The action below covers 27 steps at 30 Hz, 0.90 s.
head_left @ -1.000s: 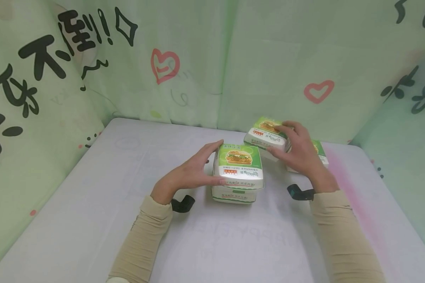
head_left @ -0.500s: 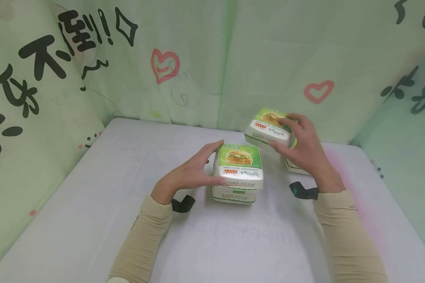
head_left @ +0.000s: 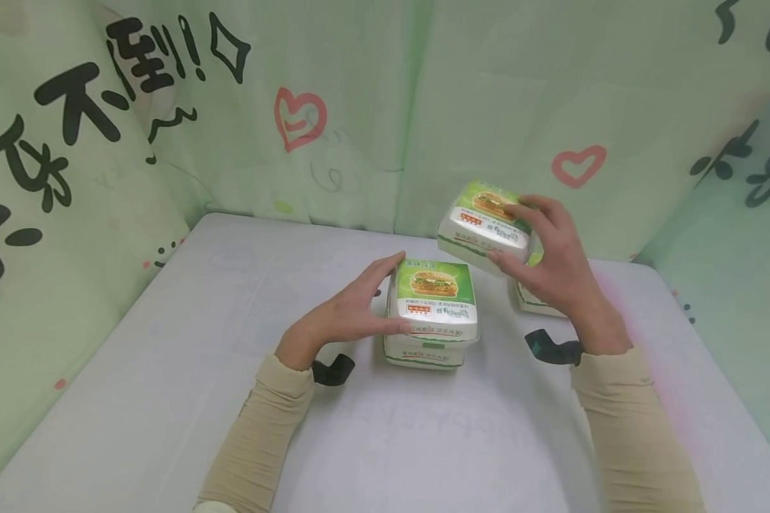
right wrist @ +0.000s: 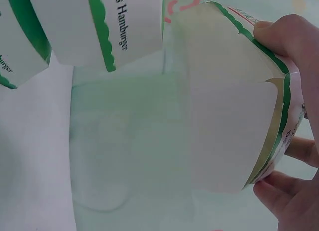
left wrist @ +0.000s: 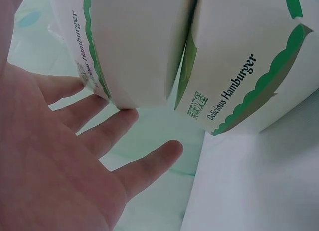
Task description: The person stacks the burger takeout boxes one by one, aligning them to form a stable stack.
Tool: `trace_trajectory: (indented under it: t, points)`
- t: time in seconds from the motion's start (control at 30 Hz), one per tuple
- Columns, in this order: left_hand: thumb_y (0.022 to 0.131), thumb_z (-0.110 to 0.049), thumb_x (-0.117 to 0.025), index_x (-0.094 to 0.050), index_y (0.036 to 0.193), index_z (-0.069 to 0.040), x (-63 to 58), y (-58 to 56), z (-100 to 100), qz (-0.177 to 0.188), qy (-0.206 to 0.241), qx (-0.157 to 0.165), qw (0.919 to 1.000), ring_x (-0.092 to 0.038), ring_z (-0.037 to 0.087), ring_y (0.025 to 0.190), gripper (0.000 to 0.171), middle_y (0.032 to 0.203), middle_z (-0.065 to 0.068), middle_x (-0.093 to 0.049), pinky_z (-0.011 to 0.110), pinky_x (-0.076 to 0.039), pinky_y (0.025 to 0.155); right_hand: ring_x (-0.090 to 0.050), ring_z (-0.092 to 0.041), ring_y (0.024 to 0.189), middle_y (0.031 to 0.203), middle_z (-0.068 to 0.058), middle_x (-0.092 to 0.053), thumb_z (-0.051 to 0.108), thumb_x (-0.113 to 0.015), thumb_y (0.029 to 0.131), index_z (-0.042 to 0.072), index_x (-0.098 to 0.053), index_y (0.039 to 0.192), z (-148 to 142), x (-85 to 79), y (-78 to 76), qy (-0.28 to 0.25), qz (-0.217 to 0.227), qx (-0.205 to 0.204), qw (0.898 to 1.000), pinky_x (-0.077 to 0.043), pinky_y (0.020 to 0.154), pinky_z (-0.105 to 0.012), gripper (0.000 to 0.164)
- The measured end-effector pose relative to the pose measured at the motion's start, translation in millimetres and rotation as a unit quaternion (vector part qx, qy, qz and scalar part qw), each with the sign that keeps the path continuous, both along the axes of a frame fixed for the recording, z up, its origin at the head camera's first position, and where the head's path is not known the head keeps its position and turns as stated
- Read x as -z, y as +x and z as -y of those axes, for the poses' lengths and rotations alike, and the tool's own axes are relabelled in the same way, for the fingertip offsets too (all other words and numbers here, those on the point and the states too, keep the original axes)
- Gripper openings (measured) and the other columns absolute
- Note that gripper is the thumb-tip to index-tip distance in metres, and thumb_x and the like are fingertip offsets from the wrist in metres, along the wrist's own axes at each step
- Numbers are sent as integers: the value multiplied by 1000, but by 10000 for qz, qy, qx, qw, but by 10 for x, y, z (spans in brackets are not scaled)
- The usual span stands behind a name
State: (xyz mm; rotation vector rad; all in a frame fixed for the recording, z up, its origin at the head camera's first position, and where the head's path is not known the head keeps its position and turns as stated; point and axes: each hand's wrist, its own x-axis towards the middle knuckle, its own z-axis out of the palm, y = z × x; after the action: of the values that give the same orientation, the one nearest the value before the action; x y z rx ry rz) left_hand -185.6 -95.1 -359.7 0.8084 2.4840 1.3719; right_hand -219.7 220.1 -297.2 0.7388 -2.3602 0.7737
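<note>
Two hamburger boxes are stacked near the middle of the table, the upper box [head_left: 438,303] sitting on the lower box [head_left: 423,355]. My left hand [head_left: 349,310] holds the upper one from its left side, thumb on the front face and fingertips at the back corner. In the left wrist view its fingers [left wrist: 107,136] spread along that box's edge. My right hand [head_left: 558,263] grips another box [head_left: 484,226] by its right side, raised and tilted behind the stack. Its flat underside [right wrist: 232,131] faces the right wrist camera. Food is printed on the green lids.
Another hamburger box [head_left: 540,301] stands on the white table [head_left: 282,442], partly hidden behind my right hand. A green printed curtain [head_left: 359,107] hangs along the back and both sides. Black wrist-camera mounts [head_left: 334,370] stick out from both wrists.
My right hand has lifted its box off the box at the back right, raising it up and slightly left. The left hand and the stack have stayed put.
</note>
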Motion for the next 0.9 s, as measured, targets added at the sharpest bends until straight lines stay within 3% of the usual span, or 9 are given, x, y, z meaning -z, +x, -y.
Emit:
trace_trajectory:
  t: [0.43,0.9]
  points:
    - [84,-44,-75,-9,160,-27,21,-21,-19,139,182,64,9997,-25,13,146,102,163,-6,-16,46,-36,116,-46,-26,127,142,-11,-48,7,-85,71,11,-61,133,140,-148,191,-66,230,-578,9980,-34,96,-17,66]
    - [82,-43,-78,-9,160,-27,8,-22,-10,125,284,99,9995,-25,16,148,105,161,-7,-20,49,-37,115,-47,-26,126,141,-11,-50,6,-85,69,11,-61,133,223,-124,254,-51,230,-951,9952,-35,95,-17,68]
